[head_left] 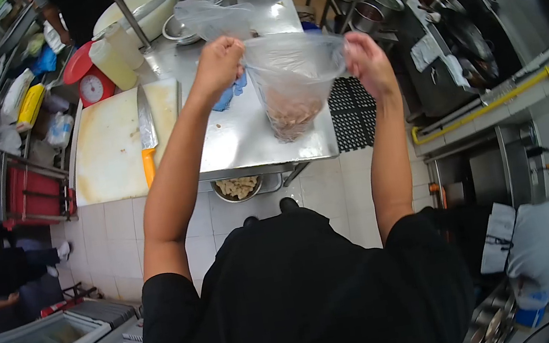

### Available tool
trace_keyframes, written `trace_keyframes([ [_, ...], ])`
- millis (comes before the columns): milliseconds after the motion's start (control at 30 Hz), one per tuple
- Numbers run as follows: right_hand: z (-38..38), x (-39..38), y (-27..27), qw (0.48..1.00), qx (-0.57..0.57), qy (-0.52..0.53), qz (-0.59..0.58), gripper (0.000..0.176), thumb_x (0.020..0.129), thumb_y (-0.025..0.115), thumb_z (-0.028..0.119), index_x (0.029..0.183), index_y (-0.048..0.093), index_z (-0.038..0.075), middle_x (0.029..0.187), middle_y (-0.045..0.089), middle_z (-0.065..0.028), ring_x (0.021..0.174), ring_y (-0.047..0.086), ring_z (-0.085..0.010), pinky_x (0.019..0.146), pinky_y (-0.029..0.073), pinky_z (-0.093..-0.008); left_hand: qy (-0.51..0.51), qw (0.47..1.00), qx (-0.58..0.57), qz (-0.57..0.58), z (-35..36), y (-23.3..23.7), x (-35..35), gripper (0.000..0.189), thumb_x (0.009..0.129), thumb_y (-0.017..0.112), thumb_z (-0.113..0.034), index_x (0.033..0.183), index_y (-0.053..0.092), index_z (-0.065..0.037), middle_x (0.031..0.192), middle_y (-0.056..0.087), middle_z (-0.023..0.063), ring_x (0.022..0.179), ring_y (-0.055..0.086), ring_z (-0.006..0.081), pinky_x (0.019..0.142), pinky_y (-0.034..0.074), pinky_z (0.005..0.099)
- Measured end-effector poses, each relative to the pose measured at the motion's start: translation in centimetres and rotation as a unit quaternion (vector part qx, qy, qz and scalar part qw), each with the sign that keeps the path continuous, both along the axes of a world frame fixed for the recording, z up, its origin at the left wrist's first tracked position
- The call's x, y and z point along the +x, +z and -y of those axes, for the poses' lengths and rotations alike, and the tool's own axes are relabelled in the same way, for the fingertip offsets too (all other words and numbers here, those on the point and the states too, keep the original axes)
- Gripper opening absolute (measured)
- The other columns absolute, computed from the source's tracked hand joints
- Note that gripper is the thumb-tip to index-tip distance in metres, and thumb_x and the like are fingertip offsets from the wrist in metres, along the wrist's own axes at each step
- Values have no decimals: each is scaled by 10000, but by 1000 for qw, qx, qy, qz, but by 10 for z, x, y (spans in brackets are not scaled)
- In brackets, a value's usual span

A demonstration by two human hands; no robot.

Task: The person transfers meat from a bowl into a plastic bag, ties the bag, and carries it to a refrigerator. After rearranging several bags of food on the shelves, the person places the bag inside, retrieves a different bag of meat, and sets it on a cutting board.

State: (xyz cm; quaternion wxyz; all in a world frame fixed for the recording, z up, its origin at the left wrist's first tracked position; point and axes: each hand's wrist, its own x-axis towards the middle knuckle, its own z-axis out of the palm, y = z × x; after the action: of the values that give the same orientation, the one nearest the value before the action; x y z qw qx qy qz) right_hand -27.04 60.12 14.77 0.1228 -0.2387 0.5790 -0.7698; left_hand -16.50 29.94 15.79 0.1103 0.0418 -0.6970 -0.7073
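A clear plastic bag (294,90) with pinkish-brown pieces, perhaps meat, in its lower part stands on or just above the steel table (235,145). My left hand (221,64) is closed on the left corner of its top edge. The right corner is pinched in my right hand (369,61), which is slightly blurred. Between them the mouth of the bag is stretched wide. Behind my left hand lies another clear plastic bag (213,19), and a blue crumpled item (229,94) is partly hidden by that wrist.
A knife with an orange handle (150,165) lies on the white cutting board (107,147) at left. Beyond it stand a red scale (91,85) and a bottle (113,64). Below the table is a bowl of pale pieces (238,188). Another person (1,265) is at far left.
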Motion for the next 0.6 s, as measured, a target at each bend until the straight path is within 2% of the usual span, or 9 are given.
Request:
trace_keyframes([
  [33, -16, -7, -27, 999, 7, 35, -12, 535, 771, 752, 151, 1227, 505, 17, 978, 603, -45, 783, 572, -100, 617, 466, -212, 10, 1000, -4, 3, -1, 0, 3, 140, 929, 563, -176, 914, 554, -38, 658, 469, -36, 511, 417, 40, 471, 356, 184],
  [133, -6, -6, -77, 986, 156, 19, -57, 745, 687, 819, 190, 1311, 449, 16, 1148, 579, -98, 954, 578, -150, 787, 498, -266, -18, 998, 53, 4, -16, 9, 3, 173, 948, 545, -204, 922, 564, -34, 650, 448, -46, 497, 378, 46, 477, 348, 178],
  [200, 28, -11, -91, 959, 128, 30, -249, 854, 637, 850, 202, 1347, 416, 10, 1231, 539, -140, 1043, 549, -187, 912, 460, -302, -22, 1000, 10, -5, -38, 23, -1, 180, 951, 539, -209, 929, 573, -34, 652, 453, -44, 499, 386, 48, 478, 349, 179],
  [233, 48, 13, -49, 937, 199, 19, -286, 797, 692, 814, 194, 1354, 405, 22, 1205, 546, -110, 1005, 541, -158, 885, 455, -277, -30, 999, -33, -19, -46, 29, -4, 188, 954, 533, -214, 935, 582, -34, 655, 458, -43, 501, 393, 50, 479, 351, 181],
  [300, 73, 16, -37, 983, 105, 96, -118, 545, 787, 749, 207, 1251, 524, 29, 1065, 604, -61, 901, 547, -115, 811, 463, -256, -68, 995, -66, -28, -44, 31, -7, 210, 939, 535, -228, 945, 619, -36, 635, 499, -15, 527, 500, 64, 475, 387, 206],
  [433, 66, 3, -41, 993, 54, -87, -51, 212, 929, 608, 240, 953, 672, 39, 733, 566, 65, 644, 472, -25, 578, 379, -195, 113, 988, -102, 10, 17, -16, -28, 294, 922, 539, -294, 1041, 636, -44, 661, 580, 31, 576, 576, 124, 516, 435, 237],
  [500, 48, -5, -60, 997, 15, -73, -6, 216, 944, 588, 248, 972, 659, 46, 728, 536, 76, 619, 425, -12, 544, 333, -186, 119, 885, -426, 142, 50, -78, -33, 353, 880, 581, -315, 1117, 624, -57, 942, 653, 138, 834, 637, 240, 716, 508, 333],
  [533, 37, -5, -67, 998, 13, -64, 25, 210, 957, 566, 235, 1011, 629, 41, 800, 547, 64, 697, 461, -25, 613, 363, -184, 122, 886, -422, 151, 50, -110, -33, 353, 880, 581, -315, 1117, 624, -57, 942, 653, 138, 834, 637, 240, 716, 508, 333],
  [600, 26, -2, -73, 997, 15, -49, 57, 208, 969, 545, 221, 1050, 599, 36, 872, 558, 51, 775, 497, -39, 681, 394, -182, 164, 801, -570, 81, 37, -155, -36, 420, 846, 625, -311, 1193, 578, -79, 1309, 496, 170, 1198, 478, 340, 904, 437, 498],
])
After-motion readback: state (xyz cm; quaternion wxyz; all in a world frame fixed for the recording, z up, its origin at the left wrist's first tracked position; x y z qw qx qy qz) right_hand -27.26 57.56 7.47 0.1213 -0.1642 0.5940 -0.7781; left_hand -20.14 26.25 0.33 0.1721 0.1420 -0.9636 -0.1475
